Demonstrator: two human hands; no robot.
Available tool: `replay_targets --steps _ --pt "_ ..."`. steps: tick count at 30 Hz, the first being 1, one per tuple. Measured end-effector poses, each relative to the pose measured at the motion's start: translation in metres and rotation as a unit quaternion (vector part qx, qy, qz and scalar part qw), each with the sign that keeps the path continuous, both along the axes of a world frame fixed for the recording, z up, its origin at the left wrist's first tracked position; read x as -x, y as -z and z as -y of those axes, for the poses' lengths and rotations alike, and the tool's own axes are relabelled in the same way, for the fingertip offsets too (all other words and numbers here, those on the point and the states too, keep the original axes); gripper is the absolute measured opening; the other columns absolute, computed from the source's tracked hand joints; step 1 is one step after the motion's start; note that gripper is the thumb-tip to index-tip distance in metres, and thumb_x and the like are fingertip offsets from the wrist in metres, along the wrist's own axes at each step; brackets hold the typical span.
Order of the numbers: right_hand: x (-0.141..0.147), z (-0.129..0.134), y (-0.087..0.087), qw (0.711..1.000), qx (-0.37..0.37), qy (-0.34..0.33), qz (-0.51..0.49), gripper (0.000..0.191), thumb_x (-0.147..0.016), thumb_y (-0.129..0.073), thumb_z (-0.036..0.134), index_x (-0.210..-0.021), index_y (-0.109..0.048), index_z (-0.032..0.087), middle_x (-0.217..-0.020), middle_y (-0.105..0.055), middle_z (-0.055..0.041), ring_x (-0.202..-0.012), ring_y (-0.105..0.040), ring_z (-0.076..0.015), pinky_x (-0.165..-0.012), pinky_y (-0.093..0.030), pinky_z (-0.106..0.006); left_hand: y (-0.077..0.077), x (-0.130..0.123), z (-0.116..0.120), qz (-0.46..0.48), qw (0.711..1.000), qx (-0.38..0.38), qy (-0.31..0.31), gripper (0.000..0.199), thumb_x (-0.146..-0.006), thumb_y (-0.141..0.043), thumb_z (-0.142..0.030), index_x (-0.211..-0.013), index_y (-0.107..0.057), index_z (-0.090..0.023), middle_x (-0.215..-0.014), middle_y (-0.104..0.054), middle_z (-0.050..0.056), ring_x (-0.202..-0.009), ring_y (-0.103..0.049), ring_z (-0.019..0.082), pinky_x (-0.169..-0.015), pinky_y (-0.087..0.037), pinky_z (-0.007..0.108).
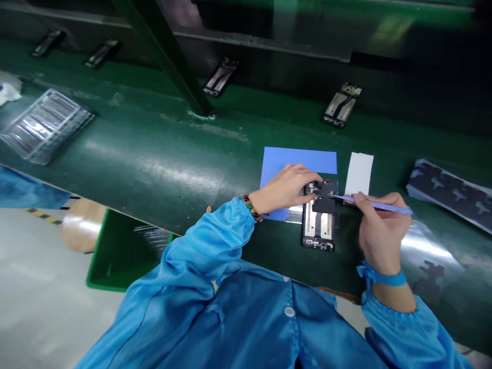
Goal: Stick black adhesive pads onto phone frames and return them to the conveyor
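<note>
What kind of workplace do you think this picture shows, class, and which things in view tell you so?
Probably an electronics assembly line. An opened phone frame lies under the left hand, more phone frames are spaced along the green belt, and the right hand holds a thin tool.
</note>
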State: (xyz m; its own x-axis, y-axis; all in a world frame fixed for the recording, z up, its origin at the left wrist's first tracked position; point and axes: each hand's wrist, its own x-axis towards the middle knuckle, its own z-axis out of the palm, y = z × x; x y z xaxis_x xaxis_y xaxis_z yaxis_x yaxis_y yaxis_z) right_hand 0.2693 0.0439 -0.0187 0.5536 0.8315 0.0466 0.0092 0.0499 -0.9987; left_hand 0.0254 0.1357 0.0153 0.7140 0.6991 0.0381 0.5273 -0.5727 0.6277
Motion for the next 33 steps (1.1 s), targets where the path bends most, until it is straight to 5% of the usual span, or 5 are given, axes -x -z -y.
replay_targets --steps 33 --pt "0.0062 0.0031 0.0011 0.999 0.012 0.000 0.051 0.042 -0.083 -0.099 0.038 -0.082 -0.059 0.027 -0.082 -0.074 0.0061 -0.096 -0.083 -0.0204 -0.128 -0.054 -0.056 0.0088 0.0020 0.0005 0.002 0.998 -0.057 0.012 0.030 -0.111 -0.070 -0.035 -0.139 -0.076 -0.025 -0.144 -0.078 0.006 -0.129 -0.066 0.027 -0.107 -0.046 0.044"
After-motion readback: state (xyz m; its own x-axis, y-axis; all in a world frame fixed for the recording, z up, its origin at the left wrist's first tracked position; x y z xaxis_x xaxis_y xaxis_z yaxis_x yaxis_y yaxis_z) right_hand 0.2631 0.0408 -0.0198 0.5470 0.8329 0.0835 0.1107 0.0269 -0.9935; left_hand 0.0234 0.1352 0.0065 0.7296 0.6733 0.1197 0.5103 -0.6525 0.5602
